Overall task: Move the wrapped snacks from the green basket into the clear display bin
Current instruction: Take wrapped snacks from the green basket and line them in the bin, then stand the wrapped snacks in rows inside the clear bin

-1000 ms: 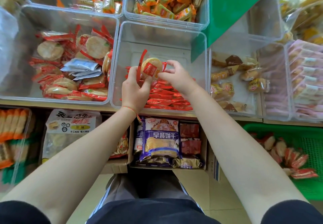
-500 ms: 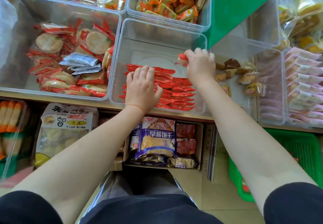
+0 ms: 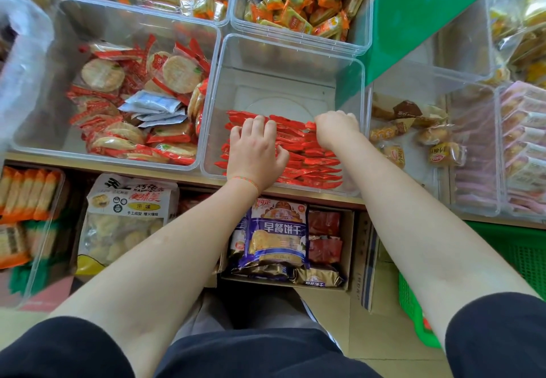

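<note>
Snack packs (image 3: 307,168), red wrappers, lie stacked in a row on edge inside clear display bin (image 3: 359,129), filling its front half up against the front wall; rear half of bin floor is bare. Bin sits at shelf front edge (image 3: 124,171), btwn a bin of round rice crackers (image 3: 139,103) on the left and a bin of small cakes (image 3: 419,135) on the right. Green basket (image 3: 529,256) is low at right, below shelf edge, well apart from both hands; its contents can't be made out.

L hand (image 3: 255,153) lies palm-down on top of the stack's left part, fingers spread and fairly straight, tips touching the rearmost packs. R hand (image 3: 336,126) is at the stack's rear right corner, just beside bin's right wall, fingers curled over the end of the back packs — looks like a grip on them, though fingertips are hidden. Packs run under and btwn both hands.

Below the shelf: purple biscuit bag (image 3: 277,233) in a cardboard box.
</note>
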A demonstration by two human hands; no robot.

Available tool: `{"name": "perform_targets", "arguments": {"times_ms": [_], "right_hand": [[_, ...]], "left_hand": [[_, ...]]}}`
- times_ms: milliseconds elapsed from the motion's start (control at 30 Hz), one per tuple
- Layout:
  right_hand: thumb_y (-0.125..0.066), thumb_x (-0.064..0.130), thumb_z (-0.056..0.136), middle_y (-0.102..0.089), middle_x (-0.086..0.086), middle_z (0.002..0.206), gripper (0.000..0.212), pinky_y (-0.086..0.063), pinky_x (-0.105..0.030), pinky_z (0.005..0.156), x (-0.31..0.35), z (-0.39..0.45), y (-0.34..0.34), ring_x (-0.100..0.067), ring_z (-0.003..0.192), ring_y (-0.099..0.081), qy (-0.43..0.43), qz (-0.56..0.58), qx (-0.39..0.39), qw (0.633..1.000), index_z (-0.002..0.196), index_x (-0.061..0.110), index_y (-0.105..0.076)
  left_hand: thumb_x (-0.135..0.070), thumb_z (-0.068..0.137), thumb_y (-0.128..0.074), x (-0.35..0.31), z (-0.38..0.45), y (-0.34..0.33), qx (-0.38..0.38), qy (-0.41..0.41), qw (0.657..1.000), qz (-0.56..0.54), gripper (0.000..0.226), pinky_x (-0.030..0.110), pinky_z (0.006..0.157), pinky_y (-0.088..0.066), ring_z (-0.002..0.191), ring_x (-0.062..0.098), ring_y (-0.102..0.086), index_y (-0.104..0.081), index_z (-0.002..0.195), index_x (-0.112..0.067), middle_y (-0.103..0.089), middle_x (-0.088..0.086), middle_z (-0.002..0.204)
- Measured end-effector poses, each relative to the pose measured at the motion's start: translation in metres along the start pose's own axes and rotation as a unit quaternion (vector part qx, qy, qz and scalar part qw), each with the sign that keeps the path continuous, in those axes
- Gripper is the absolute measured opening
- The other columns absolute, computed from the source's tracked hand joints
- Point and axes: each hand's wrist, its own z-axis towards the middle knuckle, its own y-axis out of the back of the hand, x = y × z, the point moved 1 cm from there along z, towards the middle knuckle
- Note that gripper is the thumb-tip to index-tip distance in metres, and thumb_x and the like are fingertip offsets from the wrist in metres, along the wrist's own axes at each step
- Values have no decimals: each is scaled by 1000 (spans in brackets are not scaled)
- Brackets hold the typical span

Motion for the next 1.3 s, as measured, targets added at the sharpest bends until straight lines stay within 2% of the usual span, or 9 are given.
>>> {"name": "perform_targets", "arguments": {"times_ms": [200, 333, 533, 700, 867, 967, 1100, 1200, 1300], "right_hand": [[-52, 11, 93, -59, -11, 123, 41, -39, -44, 100, -2, 3, -10, -31, 116, -53, 27, 6, 6, 1000, 131, 21, -57], [-44, 6, 92, -55, -12, 123, 37, -37, -43, 101, -3, -21, -4, -30, 116, -49, 24, 74, -117, 990, 127, 13, -56], [-44, 11, 94, -62, -8, 103, 24, -42, -35, 76, 5, -81, -20, -26, 95, -56, 5, 230, -259, 938, 108, 9, -65], [-43, 14, 93, -59, -3, 75, 15, -35, -28, 49, -2, -143, -56, -27, 65, -57, -4, 277, -239, 931, 92, 11, -58], [-45, 29, 93, -57, 0, 71, 21, -26, -28, 49, -43, -198, -103, -23, 63, -50, -70, 325, -181, 925, 79, 15, -51], [-42, 30, 94, -60, -3, 78, 21, -34, -31, 54, -96, -214, -150, -28, 71, -53, -118, 340, -99, 928, 81, 16, -51], [-43, 28, 94, -64, -8, 94, 21, -46, -34, 66, -188, -226, -223, -33, 87, -62, -160, 341, -37, 926, 89, 14, -58], [-46, 25, 93, -59, -12, 111, 22, -45, -37, 74, -265, -242, -282, -35, 104, -58, -183, 364, -38, 913, 107, 13, -59], [-53, 23, 92, -46, -15, 134, 41, -48, -42, 84, -341, -262, -342, -37, 116, -52, -229, 370, -1, 901, 132, 14, -47]], "left_hand": [[-37, 86, -44, 0, 2, 0, 1, -3, 1000, 8, 41, 42, 82, -43, 97, 28, -53, -59, 111, -8, -60, 10, 108], [-34, 85, -44, -1, 1, 0, -8, -11, 1000, 8, 27, 38, 73, -39, 79, 26, -51, -55, 90, -10, -59, 7, 87], [-33, 90, -40, 0, 4, -3, 18, -17, 1000, -6, 25, 34, 64, -34, 73, 26, -49, -52, 81, -12, -62, 9, 84], [-33, 91, -43, -6, -3, 2, 44, 9, 998, -55, 29, 33, 60, -42, 73, 31, -56, -54, 77, -9, -62, 10, 82], [-30, 90, -51, -102, -49, 24, 31, -62, 985, -155, 27, 30, 55, -34, 63, 26, -51, -49, 68, -14, -54, 2, 68], [-32, 90, -51, -174, -73, 5, 132, -98, 973, -163, 20, 29, 59, -36, 71, 24, -55, -52, 74, -20, -56, -1, 73], [-35, 93, -50, -273, -87, -55, 373, -106, 916, -103, 28, 30, 77, -48, 96, 23, -60, -68, 108, -21, -68, 2, 108], [-32, 92, -49, -351, -106, -104, 408, -39, 900, -146, 30, 31, 86, -49, 105, 27, -62, -69, 108, -17, -69, 8, 113], [-27, 91, -49, -424, -130, -150, 444, 41, 875, -188, 25, 30, 78, -51, 95, 30, -66, -67, 100, -12, -71, 13, 104]]}}
